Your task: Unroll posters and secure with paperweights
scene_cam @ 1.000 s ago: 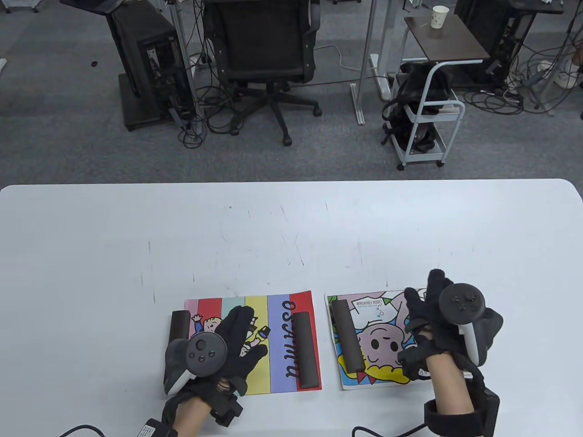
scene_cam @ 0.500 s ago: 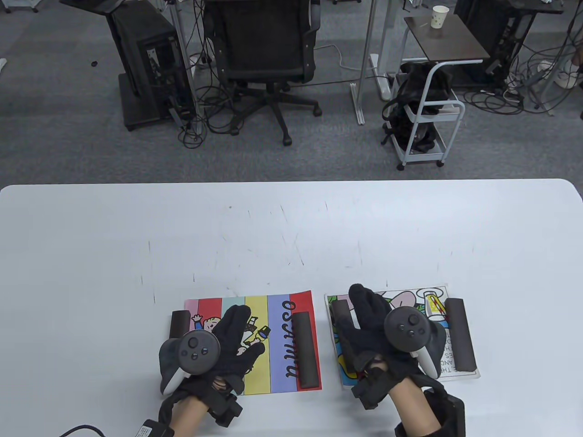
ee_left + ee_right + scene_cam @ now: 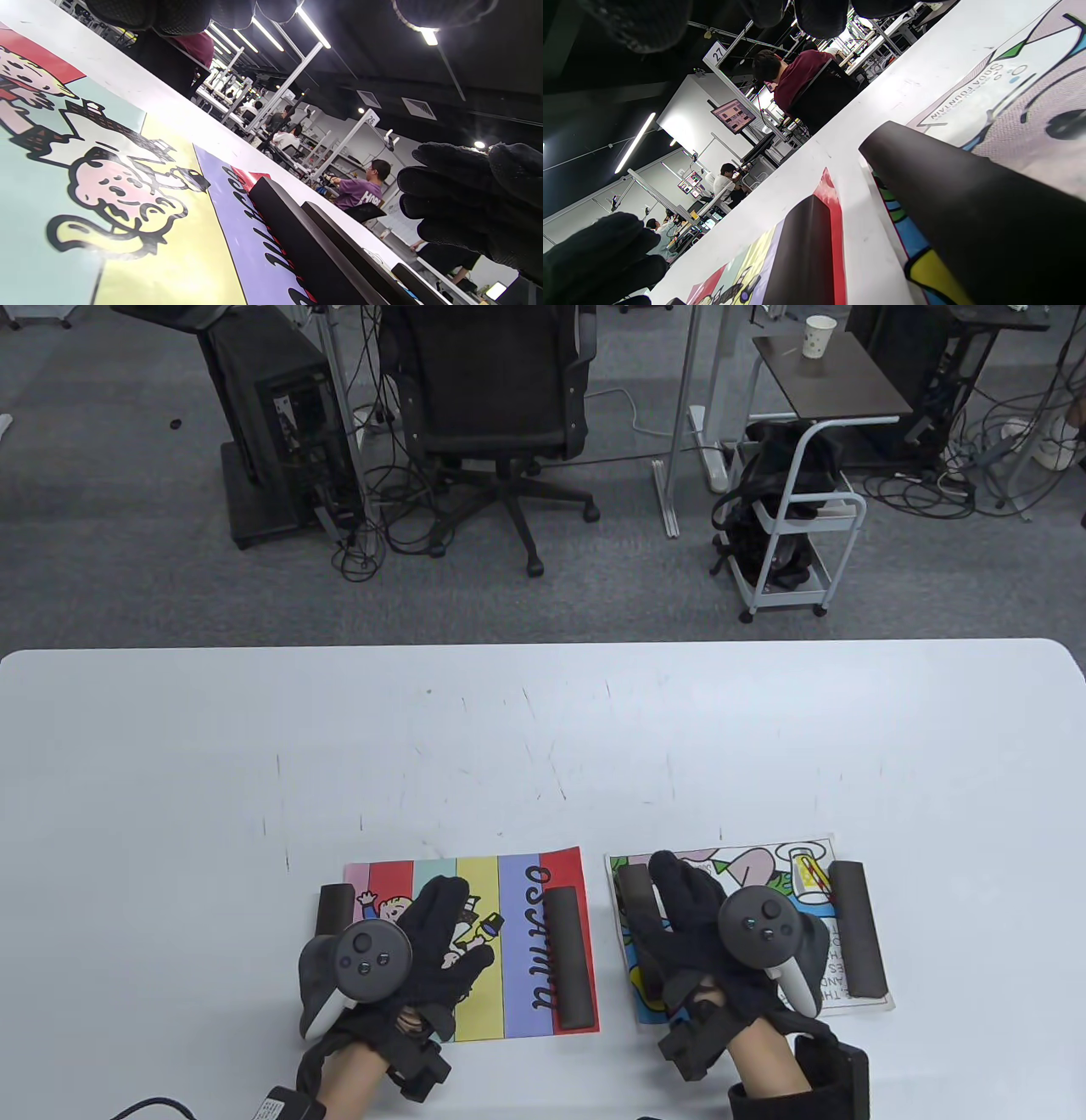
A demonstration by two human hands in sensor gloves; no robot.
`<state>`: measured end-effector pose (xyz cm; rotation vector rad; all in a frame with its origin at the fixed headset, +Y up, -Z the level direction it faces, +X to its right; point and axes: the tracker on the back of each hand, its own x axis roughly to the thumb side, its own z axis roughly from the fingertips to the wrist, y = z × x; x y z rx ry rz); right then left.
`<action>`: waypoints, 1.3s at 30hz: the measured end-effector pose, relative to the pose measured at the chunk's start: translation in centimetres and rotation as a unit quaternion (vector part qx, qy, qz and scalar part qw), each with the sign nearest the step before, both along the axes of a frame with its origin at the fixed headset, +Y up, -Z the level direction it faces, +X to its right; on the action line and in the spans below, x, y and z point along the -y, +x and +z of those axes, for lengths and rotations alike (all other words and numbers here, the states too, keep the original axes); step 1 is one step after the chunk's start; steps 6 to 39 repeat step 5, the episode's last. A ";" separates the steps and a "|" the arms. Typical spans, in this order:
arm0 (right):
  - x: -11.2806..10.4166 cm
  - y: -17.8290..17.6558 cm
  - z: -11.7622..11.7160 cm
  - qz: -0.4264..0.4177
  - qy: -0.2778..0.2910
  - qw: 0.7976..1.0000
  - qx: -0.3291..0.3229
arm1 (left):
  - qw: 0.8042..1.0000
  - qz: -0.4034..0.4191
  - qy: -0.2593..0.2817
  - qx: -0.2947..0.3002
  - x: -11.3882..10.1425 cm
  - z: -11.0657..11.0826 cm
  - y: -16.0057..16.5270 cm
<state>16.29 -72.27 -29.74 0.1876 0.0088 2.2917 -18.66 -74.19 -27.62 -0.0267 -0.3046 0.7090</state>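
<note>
Two posters lie flat side by side near the table's front edge. The striped left poster (image 3: 519, 950) has a dark bar paperweight on its left edge (image 3: 334, 906) and another on its right edge (image 3: 567, 957). My left hand (image 3: 448, 929) is spread open over its middle. The cartoon right poster (image 3: 764, 869) has one paperweight on its right edge (image 3: 857, 940) and one on its left edge (image 3: 632, 891), partly under my right hand (image 3: 679, 899), which is spread open over the poster's left half. The right wrist view shows that left-edge paperweight (image 3: 967, 203) close up.
The white table (image 3: 543, 729) stretches bare behind the posters. Beyond its far edge stand an office chair (image 3: 496, 398), a small cart (image 3: 802, 526) and cables on the floor. The left wrist view shows the left poster (image 3: 127, 190) and its right-edge paperweight (image 3: 305, 241).
My right hand moved left from the right poster's right edge to its left half, leaving a paperweight lying on the right edge. My left hand has barely moved.
</note>
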 end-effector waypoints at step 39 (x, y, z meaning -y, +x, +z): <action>0.3 0.0 0.0 0.007 -0.007 1.000 -0.002 | 1.000 0.000 -0.005 0.003 0.2 0.0 0.0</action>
